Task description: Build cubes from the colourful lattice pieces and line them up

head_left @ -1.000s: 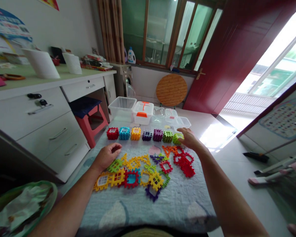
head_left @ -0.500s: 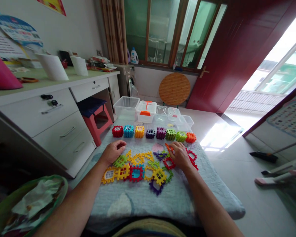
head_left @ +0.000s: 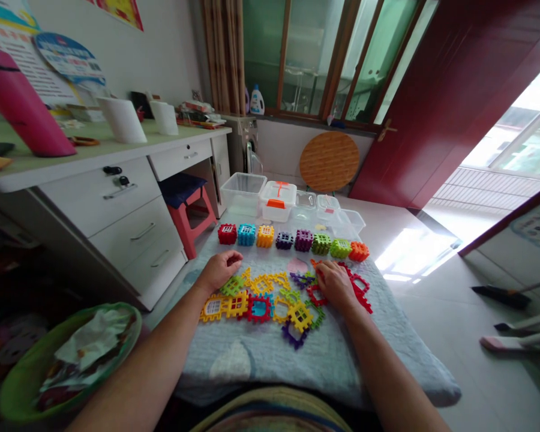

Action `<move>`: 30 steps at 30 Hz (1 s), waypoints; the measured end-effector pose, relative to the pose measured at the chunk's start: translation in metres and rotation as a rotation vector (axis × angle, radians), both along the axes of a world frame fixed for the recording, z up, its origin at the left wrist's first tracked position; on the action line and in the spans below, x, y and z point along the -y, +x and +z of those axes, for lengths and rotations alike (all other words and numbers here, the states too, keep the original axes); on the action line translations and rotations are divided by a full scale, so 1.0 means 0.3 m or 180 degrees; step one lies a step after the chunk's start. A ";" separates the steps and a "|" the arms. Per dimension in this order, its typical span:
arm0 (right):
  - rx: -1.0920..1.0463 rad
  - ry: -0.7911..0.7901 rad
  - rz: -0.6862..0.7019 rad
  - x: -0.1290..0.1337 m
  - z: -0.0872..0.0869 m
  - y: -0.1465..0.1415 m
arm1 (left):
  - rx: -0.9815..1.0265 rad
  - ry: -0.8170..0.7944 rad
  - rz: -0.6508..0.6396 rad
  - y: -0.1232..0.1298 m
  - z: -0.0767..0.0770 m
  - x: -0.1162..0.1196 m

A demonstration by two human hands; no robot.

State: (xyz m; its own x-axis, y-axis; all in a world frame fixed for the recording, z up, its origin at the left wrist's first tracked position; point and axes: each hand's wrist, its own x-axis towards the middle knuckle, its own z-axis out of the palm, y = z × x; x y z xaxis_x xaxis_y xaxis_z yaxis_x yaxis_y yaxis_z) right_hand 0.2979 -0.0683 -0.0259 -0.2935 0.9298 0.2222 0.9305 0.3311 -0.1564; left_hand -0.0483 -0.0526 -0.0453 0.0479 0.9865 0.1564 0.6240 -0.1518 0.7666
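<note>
My left hand [head_left: 224,269] rests on the cloth with its fingers curled in and nothing seen in them, just behind a lime-green building piece [head_left: 233,285]. My right hand [head_left: 336,282] is closed over an orange building piece [head_left: 314,262], which its fingers mostly hide. Red pieces [head_left: 360,287] lie right beside that hand. In front of and between my hands are loose interlocking pieces: yellow ones [head_left: 237,304], a red frame with blue inside [head_left: 260,307], a yellow window piece [head_left: 300,316] and a purple frame [head_left: 294,335].
Beyond my hands, a row of stacked pieces runs from a red stack [head_left: 227,234] to an orange stack [head_left: 359,251]. Clear plastic boxes [head_left: 244,192] stand behind it. A stool [head_left: 189,216] and a green waste basket [head_left: 22,390] are on the left.
The view has shifted, moving the scene slightly to the right. Less of the orange piece shows past my right fingers, which have turned downward. My left hand stays in place.
</note>
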 end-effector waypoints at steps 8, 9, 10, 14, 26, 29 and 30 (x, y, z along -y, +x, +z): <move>0.0179 0.0010 -0.0056 0.011 0.006 -0.010 | 0.0152 -0.0026 0.0005 0.004 -0.010 -0.002; 0.0196 0.0008 -0.0068 0.011 0.007 -0.011 | 0.0179 -0.0056 -0.0001 0.006 -0.008 -0.003; 0.0216 0.0004 -0.0079 0.012 0.007 -0.012 | 0.0179 -0.0091 -0.0024 0.008 -0.004 -0.003; 0.0277 0.0024 -0.0092 0.017 0.012 -0.017 | -0.0218 -0.0090 -0.0358 0.030 0.039 0.012; 0.0052 0.0228 0.0009 0.017 0.002 -0.006 | -0.1969 -0.0170 -0.1193 0.201 0.139 0.062; -0.0184 0.0467 0.0113 0.018 -0.004 -0.005 | -0.1859 -0.0194 -0.1229 0.239 0.144 0.048; -0.0255 0.0537 0.0151 0.018 -0.006 -0.005 | -0.1830 -0.0189 -0.1258 0.252 0.146 0.043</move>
